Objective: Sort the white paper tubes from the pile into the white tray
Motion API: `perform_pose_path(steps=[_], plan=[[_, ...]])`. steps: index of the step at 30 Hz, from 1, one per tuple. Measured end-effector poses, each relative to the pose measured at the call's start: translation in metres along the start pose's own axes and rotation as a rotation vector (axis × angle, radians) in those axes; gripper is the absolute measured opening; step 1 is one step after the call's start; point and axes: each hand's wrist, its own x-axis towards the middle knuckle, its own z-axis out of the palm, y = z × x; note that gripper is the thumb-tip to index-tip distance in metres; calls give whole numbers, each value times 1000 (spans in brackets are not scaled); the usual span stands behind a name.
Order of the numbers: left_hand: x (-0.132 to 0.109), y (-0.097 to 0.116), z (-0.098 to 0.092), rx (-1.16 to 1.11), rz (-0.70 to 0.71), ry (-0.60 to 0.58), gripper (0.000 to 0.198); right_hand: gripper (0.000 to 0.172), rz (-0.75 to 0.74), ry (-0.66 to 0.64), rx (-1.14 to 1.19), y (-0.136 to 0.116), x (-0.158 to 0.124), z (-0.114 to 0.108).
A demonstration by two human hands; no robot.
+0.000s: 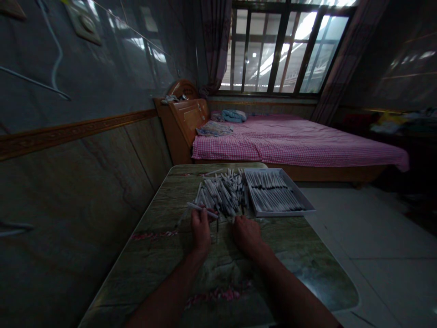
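My left hand (200, 230) is shut on a slim white stick (202, 210), which lies across its fingers and points to the right. A loose heap of similar white sticks (221, 193) covers the far middle of a stone-patterned table (160, 259). My right hand (247, 237) rests at the heap's near edge, its fingers curled down and partly hidden. To the heap's right, a shallow white tray (273, 191) holds sticks laid in neat rows, their dark ends lined up.
A few loose sticks lie beside the heap on the tabletop. A tiled wall (85, 182) runs along the table's left side, and a tiled floor (368, 228) lies to its right. Beyond stand a bed with a pink checked sheet (297, 146) and a barred window (283, 50).
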Motion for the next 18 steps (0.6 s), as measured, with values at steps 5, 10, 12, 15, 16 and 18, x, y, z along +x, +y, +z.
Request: perform_pose_path(steps=[5, 10, 12, 15, 16, 18], plan=[[2, -4, 1, -34, -20, -3, 37, 25, -15, -59, -21, 7, -4, -7], [1, -4, 0, -83, -61, -6, 37, 21, 1, -85, 26, 14, -1, -12], [3, -4, -1, -99, -83, 17, 36, 17, -5, -96, 87, 21, 2, -10], [7, -4, -2, -119, -109, 66, 30, 13, -35, -125, 280, 36, 8, -4], [8, -5, -3, -122, -113, 77, 28, 13, -32, -158, 376, 41, 9, -1], [11, -6, -3, -126, -119, 96, 24, 12, -1, -250, 571, 50, 12, 4]])
